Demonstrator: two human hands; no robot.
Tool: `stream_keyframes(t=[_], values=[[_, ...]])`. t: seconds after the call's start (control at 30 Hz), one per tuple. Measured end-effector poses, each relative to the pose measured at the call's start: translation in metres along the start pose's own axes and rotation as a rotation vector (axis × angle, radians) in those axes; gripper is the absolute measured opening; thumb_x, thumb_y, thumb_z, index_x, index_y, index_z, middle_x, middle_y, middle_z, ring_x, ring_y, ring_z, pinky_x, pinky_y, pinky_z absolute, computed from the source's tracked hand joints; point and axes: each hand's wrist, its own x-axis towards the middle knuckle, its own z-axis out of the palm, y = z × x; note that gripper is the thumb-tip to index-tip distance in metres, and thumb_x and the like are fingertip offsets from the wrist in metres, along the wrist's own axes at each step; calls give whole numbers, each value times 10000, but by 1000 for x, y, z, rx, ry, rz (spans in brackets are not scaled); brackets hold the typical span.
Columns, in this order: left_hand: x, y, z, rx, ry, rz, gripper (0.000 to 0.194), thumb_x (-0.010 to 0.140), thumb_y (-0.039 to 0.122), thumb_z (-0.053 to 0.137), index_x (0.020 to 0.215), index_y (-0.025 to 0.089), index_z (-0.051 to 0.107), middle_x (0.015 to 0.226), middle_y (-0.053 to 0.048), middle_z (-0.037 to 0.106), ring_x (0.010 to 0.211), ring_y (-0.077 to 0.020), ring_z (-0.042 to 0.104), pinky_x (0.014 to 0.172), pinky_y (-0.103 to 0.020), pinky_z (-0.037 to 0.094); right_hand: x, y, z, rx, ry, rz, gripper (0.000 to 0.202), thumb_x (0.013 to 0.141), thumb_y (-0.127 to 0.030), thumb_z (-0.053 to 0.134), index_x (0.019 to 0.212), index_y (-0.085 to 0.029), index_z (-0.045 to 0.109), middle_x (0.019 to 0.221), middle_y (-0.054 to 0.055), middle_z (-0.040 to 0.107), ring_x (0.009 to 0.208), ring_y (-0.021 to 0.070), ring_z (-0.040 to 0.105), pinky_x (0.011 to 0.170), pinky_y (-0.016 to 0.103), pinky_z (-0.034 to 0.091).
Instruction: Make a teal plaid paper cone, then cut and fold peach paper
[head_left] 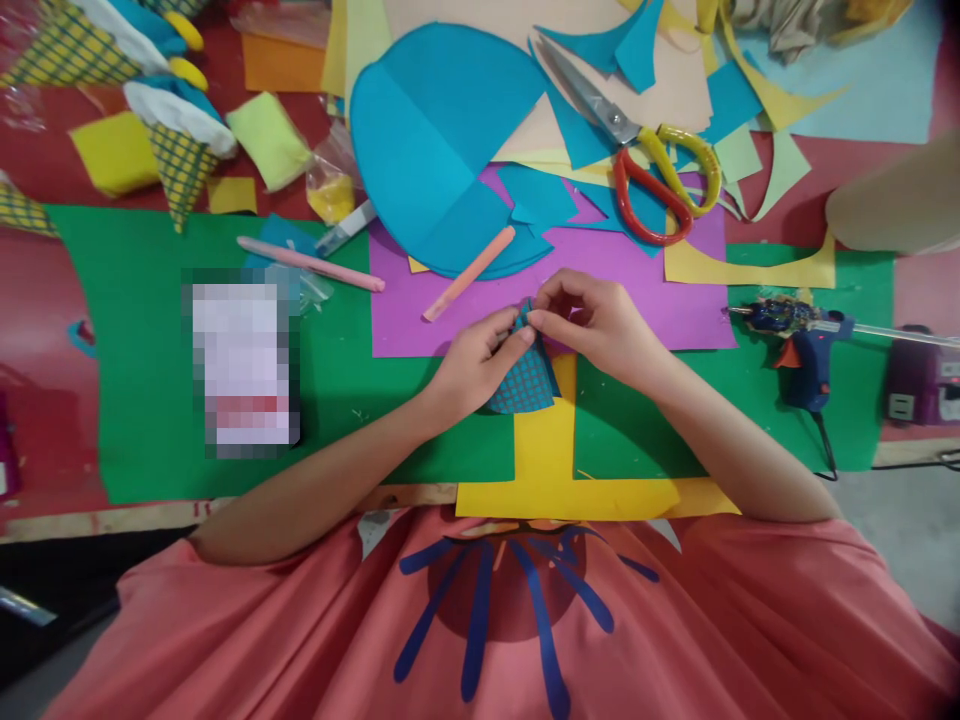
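Observation:
A small blue cone with a dark grid pattern [527, 382] is held between my two hands over the green sheet. My left hand [480, 362] wraps its fingers and thumb round the cone's left side. At its narrow top, my right hand [589, 318] pinches the tip between thumb and forefinger. Under the cone lies a yellow cut piece [545, 448] with a wide bar along the table edge. Just beyond my hands are an orange pen [469, 275] and a large blue paper disc [427, 130].
Scissors with red and yellow handles [626, 130] lie on paper scraps at the back. On the right is a blue glue gun [810, 350] with its cord. A pink pen [311, 264] and a blurred-out rectangular object [244, 365] lie left. Yellow-checked cones [180, 165] sit at the far left.

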Motion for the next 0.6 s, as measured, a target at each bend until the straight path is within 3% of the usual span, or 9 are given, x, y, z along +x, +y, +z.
stream_keyframes(t=[0.23,0.6], values=[[0,-1,0,-37,-69,-44,416,817,594,599,725,209,467,575,60,322,497,-85,311,437,-230,266,5,2,-3,116,-33,47,172,842,-281,630,720,-184,558,624,-47,509,570,80,426,572,248,368],[-1,2,-1,-56,-104,-52,522,780,695,601,683,212,430,560,64,306,472,-79,302,413,-226,259,3,5,4,197,73,13,297,853,-437,652,706,-205,539,599,-50,470,541,77,405,524,242,370]])
